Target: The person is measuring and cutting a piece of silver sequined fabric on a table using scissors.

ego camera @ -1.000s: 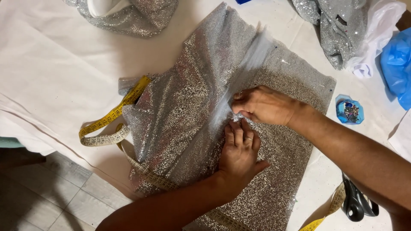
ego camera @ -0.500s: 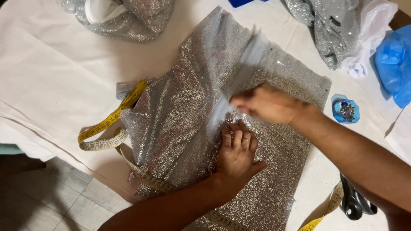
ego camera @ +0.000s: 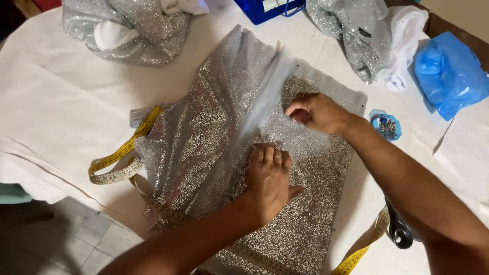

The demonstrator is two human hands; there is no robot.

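Table cloth (ego camera: 56, 97): a pale cream sheet is covering the whole work surface and hanging over the near-left edge
Sequin fabric (ego camera: 204, 153): a large silver glittering panel is lying flat in the middle of the cloth, running from the far centre down to the near edge
Sheer strip (ego camera: 265, 97): a whitish translucent band is lifting off the panel, blurred, ending just beside the right hand
Left hand (ego camera: 269, 181): it is lying palm down with fingers together, pressing the panel flat near its centre, gripping nothing
Right hand (ego camera: 316, 112): it is hovering over the panel's far right part with fingers curled and pinched; I cannot tell whether it is gripping the strip
Blue plastic bag (ego camera: 448, 74): it is sitting crumpled at the far right
Tape measure (ego camera: 122, 158): a yellow band is curling out from under the panel's left edge
Pin box (ego camera: 385, 125): a small blue container is resting just right of the panel
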